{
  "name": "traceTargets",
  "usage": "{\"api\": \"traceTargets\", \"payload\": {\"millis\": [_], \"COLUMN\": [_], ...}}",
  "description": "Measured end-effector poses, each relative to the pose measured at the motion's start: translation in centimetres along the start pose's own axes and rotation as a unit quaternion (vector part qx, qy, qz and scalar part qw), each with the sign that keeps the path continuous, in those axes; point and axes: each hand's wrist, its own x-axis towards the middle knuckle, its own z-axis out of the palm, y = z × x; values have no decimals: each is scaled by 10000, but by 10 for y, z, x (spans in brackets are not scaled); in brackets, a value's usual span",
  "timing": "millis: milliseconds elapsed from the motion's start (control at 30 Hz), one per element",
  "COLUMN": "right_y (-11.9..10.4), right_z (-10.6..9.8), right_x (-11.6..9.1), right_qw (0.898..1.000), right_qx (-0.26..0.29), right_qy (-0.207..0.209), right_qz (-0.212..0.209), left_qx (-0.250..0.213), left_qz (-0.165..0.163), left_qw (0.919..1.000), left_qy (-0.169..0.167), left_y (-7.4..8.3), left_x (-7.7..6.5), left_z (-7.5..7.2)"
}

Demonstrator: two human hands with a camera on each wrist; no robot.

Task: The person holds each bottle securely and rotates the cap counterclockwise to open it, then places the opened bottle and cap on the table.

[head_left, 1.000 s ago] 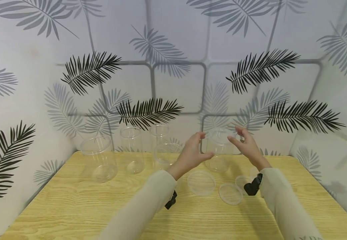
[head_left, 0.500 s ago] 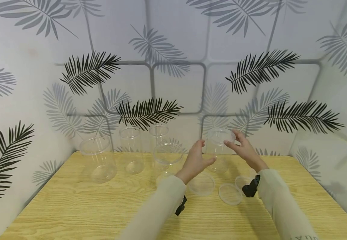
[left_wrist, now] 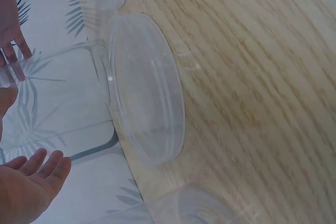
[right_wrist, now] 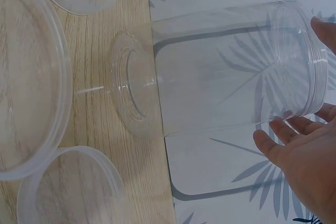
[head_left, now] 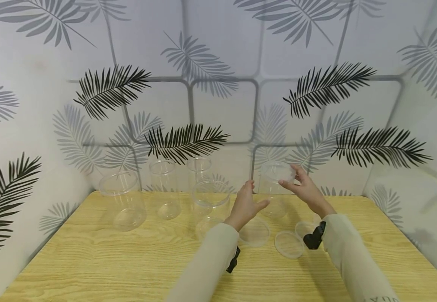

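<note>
My right hand (head_left: 306,189) grips the lid (head_left: 278,170) on top of a clear plastic jar (right_wrist: 226,77), thumb on one side of the rim and fingers on the other. The jar stands upright at the back of the table. My left hand (head_left: 245,206) is beside the jar's left side, its thumb and fingers spread apart and holding nothing. In the left wrist view my left hand (left_wrist: 31,190) has its fingers loosely bent, short of the jar's wall. A large clear lid (head_left: 255,233) lies on the table below my left hand.
Several other clear jars stand left, including a wide one (head_left: 121,205), a tall narrow one (head_left: 165,188) and one close to my left hand (head_left: 210,201). Smaller lids, such as a round one (head_left: 289,244), lie near the right wrist. A patterned wall (head_left: 222,111) rises behind the wooden table (head_left: 127,264).
My right hand has moved slightly left and closed on the lid's rim. The left hand has lowered and shifted a little right, staying off the jar.
</note>
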Motion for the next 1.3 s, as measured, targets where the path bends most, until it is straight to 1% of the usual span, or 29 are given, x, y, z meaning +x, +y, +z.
{"api": "traceTargets", "payload": {"millis": [133, 300, 467, 700, 933, 1167, 1300], "right_y": [1, -2, -4, 0, 0, -1, -4], "right_z": [1, 3, 4, 6, 8, 5, 3], "right_x": [1, 0, 0, 1, -1, -4, -6], "right_qw": [10000, 9999, 9999, 9999, 9997, 9993, 9989], "right_qx": [10, 2, 24, 28, -10, 52, 50], "right_qy": [23, 50, 47, 100, 262, 341, 399], "right_qz": [50, 92, 112, 82, 9, -164, -254], "left_qx": [-35, -95, -25, -149, -105, -154, -95], "left_qz": [-125, -253, -199, -154, 64, 202, 283], "left_qw": [9999, 9994, 9992, 9989, 9994, 9993, 9993], "left_qy": [-60, -235, -336, -424, -318, -270, -203], "left_y": [-3, -4, -5, -5, -5, -1, 0], "left_x": [2, 4, 5, 6, 7, 6, 7], "left_z": [3, 4, 5, 8, 9, 7, 5]}}
